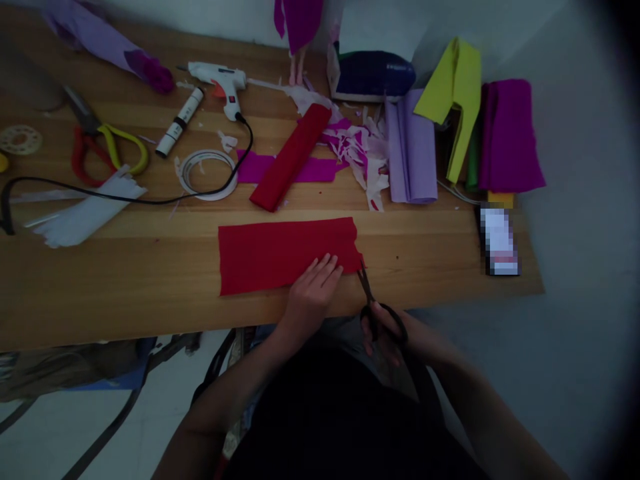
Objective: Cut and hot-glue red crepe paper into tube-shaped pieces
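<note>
1. Head view: a wooden bench (150, 280) stands against a pale wall over a light floor, strewn with a glue gun (223, 83), a tape ring (207, 175), paper scraps (360, 150) and folded coloured sheets.
2. A flat red paper sheet (280, 253) lies near the bench's front edge, its right end ragged.
3. Its long axis runs left to right.
4. The left hand (313, 293) lies open, pressing the sheet's lower right corner.
5. The right hand (395, 333) grips black scissors (373, 303), blades pointing up-left at the ragged end.
</note>
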Action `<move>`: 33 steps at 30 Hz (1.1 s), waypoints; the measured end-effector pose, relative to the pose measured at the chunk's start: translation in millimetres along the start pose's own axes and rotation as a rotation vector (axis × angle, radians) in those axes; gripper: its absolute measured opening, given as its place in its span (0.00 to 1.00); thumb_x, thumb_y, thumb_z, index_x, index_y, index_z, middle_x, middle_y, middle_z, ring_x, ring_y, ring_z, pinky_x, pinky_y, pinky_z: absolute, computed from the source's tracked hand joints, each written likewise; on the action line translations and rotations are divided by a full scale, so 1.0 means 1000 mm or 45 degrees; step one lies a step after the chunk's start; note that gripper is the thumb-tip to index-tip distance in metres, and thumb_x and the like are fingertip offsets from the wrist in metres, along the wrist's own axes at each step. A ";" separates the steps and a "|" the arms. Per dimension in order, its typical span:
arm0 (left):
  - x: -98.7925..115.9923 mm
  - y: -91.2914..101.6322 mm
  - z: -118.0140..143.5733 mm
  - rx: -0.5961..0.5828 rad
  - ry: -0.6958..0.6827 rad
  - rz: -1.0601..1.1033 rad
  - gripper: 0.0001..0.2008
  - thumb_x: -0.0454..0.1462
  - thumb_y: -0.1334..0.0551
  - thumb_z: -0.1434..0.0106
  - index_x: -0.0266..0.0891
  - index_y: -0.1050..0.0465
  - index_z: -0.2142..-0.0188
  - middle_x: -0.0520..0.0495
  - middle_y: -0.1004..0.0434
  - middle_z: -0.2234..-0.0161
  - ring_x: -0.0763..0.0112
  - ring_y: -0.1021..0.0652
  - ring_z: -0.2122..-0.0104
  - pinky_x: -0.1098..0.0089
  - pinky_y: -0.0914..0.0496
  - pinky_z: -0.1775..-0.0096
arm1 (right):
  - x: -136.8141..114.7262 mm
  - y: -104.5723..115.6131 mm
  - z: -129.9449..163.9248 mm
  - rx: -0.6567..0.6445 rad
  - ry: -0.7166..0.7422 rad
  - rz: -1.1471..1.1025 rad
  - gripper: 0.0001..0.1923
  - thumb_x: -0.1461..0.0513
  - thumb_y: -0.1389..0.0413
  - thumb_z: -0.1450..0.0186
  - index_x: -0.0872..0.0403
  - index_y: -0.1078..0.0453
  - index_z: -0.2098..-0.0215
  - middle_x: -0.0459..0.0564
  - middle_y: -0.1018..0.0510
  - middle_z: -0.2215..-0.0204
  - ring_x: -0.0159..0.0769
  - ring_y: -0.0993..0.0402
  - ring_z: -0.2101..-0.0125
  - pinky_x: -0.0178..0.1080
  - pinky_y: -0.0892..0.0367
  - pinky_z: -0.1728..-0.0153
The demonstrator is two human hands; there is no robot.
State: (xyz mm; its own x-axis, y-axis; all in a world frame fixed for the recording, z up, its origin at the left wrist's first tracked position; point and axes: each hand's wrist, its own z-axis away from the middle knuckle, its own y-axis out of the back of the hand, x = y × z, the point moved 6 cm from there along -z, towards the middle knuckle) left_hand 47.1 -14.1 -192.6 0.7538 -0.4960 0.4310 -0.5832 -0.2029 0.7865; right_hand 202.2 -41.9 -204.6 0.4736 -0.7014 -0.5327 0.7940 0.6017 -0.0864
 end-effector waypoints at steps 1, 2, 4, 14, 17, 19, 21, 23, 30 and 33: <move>0.001 0.000 0.000 -0.001 -0.013 0.005 0.17 0.25 0.51 0.34 0.26 0.28 0.51 0.36 0.24 0.49 0.58 0.25 0.47 0.58 0.28 0.46 | -0.001 0.000 0.000 0.000 0.012 0.011 0.36 0.32 0.57 0.42 0.55 0.38 0.69 0.49 0.23 0.80 0.22 0.39 0.90 0.28 0.45 0.87; 0.001 0.001 0.001 0.001 -0.022 0.007 0.18 0.25 0.51 0.34 0.26 0.28 0.51 0.36 0.24 0.49 0.59 0.25 0.47 0.58 0.28 0.46 | -0.002 0.000 -0.001 -0.001 0.025 0.022 0.35 0.32 0.57 0.42 0.55 0.38 0.69 0.49 0.23 0.80 0.22 0.39 0.90 0.29 0.45 0.87; 0.002 0.002 0.001 0.010 -0.029 0.006 0.18 0.24 0.52 0.34 0.26 0.28 0.51 0.36 0.24 0.49 0.59 0.24 0.47 0.58 0.28 0.46 | -0.004 -0.001 -0.001 -0.012 0.043 0.028 0.35 0.32 0.57 0.42 0.55 0.38 0.70 0.49 0.24 0.80 0.23 0.39 0.90 0.29 0.46 0.88; 0.004 0.004 -0.001 0.025 -0.077 -0.018 0.18 0.25 0.52 0.34 0.26 0.27 0.51 0.36 0.23 0.50 0.60 0.23 0.49 0.60 0.27 0.47 | -0.005 -0.006 -0.004 -0.029 0.057 -0.049 0.33 0.34 0.58 0.39 0.56 0.38 0.68 0.49 0.23 0.79 0.23 0.36 0.89 0.29 0.46 0.88; 0.005 0.004 0.000 0.010 -0.083 -0.024 0.18 0.25 0.52 0.33 0.26 0.27 0.51 0.36 0.23 0.50 0.60 0.23 0.49 0.61 0.27 0.47 | -0.004 -0.005 -0.004 -0.016 0.052 -0.037 0.34 0.33 0.58 0.40 0.56 0.38 0.69 0.48 0.24 0.80 0.23 0.37 0.90 0.28 0.46 0.88; 0.005 0.004 0.000 0.006 -0.086 -0.021 0.18 0.26 0.52 0.33 0.26 0.27 0.51 0.36 0.23 0.50 0.60 0.23 0.49 0.60 0.27 0.47 | -0.004 -0.004 -0.005 0.004 0.059 -0.040 0.34 0.33 0.57 0.41 0.55 0.39 0.69 0.48 0.24 0.80 0.23 0.37 0.90 0.28 0.46 0.88; 0.005 0.003 0.001 0.008 -0.089 -0.022 0.18 0.26 0.52 0.33 0.26 0.27 0.51 0.36 0.23 0.50 0.60 0.23 0.49 0.60 0.26 0.48 | -0.004 -0.004 -0.005 0.011 0.066 -0.057 0.34 0.33 0.57 0.41 0.55 0.39 0.69 0.47 0.24 0.80 0.23 0.36 0.90 0.28 0.45 0.88; 0.005 0.002 0.001 0.010 -0.090 -0.025 0.18 0.26 0.52 0.33 0.26 0.27 0.51 0.36 0.23 0.50 0.60 0.23 0.49 0.60 0.26 0.48 | -0.003 -0.004 -0.006 0.006 0.069 -0.083 0.33 0.33 0.57 0.41 0.54 0.40 0.68 0.46 0.25 0.81 0.23 0.36 0.90 0.28 0.45 0.89; 0.004 0.001 0.001 -0.059 -0.058 0.001 0.20 0.24 0.53 0.34 0.28 0.29 0.48 0.36 0.25 0.48 0.62 0.26 0.46 0.60 0.27 0.46 | 0.000 -0.006 -0.008 0.020 0.081 -0.139 0.33 0.32 0.55 0.43 0.53 0.42 0.71 0.44 0.27 0.83 0.24 0.39 0.91 0.28 0.47 0.90; 0.004 0.002 0.001 -0.062 -0.053 0.000 0.20 0.24 0.53 0.34 0.28 0.28 0.49 0.36 0.24 0.48 0.61 0.25 0.46 0.60 0.27 0.46 | 0.001 -0.005 -0.008 0.062 0.079 -0.131 0.32 0.33 0.55 0.42 0.53 0.42 0.71 0.43 0.28 0.84 0.23 0.39 0.91 0.28 0.48 0.90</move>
State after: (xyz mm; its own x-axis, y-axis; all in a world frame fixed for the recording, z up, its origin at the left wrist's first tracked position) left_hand 48.5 -17.3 -190.2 0.7400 -0.5308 0.4132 -0.5670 -0.1618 0.8076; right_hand 195.2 -42.5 -211.4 0.3651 -0.7329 -0.5740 0.8556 0.5072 -0.1033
